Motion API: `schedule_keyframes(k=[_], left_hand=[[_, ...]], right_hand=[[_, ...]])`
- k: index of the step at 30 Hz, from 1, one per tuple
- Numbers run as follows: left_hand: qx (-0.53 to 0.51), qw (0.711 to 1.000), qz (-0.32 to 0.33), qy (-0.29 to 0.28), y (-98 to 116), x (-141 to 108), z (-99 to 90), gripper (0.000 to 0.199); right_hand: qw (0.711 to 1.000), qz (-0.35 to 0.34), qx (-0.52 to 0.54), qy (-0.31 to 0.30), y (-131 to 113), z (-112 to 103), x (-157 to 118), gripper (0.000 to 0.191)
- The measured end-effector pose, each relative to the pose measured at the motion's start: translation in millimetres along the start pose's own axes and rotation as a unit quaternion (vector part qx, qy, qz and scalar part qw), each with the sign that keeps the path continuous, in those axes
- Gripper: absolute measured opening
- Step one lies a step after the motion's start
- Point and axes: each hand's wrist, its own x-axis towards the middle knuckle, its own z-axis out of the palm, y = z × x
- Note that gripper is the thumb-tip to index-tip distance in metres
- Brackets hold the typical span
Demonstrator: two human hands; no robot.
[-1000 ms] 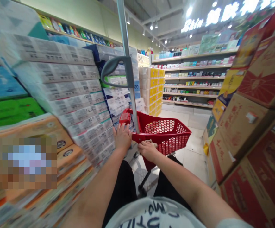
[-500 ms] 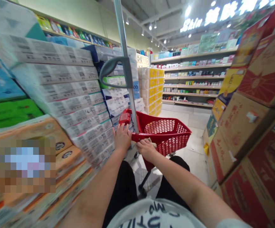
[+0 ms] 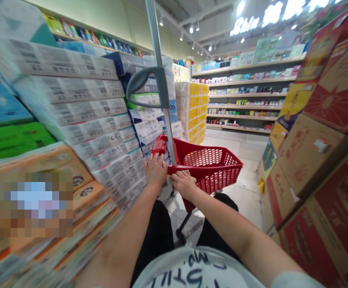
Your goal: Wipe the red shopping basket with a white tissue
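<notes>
A red plastic shopping cart (image 3: 218, 180) with a lattice basket stands in front of my knees; I see no goods in the visible part of its basket. At the left end of its handle, my left hand (image 3: 156, 170) lies over the red bar with the fingers curled onto it. Close by on the right, my right hand (image 3: 183, 184) is closed at the cart's near rim, and a small crumpled beige thing (image 3: 188, 173) shows beside its fingers. A metal pole (image 3: 155, 44) with a grey loop grip (image 3: 162, 88) rises from the cart near my hands.
Tall stacks of wrapped paper packs (image 3: 89, 90) line the left side. Cardboard cartons (image 3: 314, 148) are piled on the right. Yellow-and-white packs (image 3: 198, 108) stand ahead, before shelves (image 3: 252, 95) of small goods. Pale floor tiles (image 3: 242, 160) run between.
The view has shifted slightly, with the surrounding stacks and cartons a little displaced. Both hands keep their places on the cart.
</notes>
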Motion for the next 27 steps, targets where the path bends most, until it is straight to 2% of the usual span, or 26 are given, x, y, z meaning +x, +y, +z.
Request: schedule_keyframes(k=[7, 13, 20, 27], left_hand=[[-0.019, 1.0, 0.016, -0.008, -1, -1, -3.0, 0.047], [-0.025, 1.0, -0.003, -0.003, 1, 1, -1.8, 0.048], [-0.025, 1.0, 0.009, -0.013, -1, 0, -0.3, 0.049], [-0.044, 0.999, -0.003, 0.017, 0, -1, 6.1, 0.063]], right_hand=[[1.0, -0.014, -0.003, -0.023, -4, 12, -21, 0.015], [0.999, 0.018, -0.006, 0.05, 3, -9, 1, 0.022], [1.0, 0.021, -0.009, -0.001, 0, 4, -20, 0.012], [0.997, 0.031, 0.0, 0.07, 5, -18, 5, 0.022]])
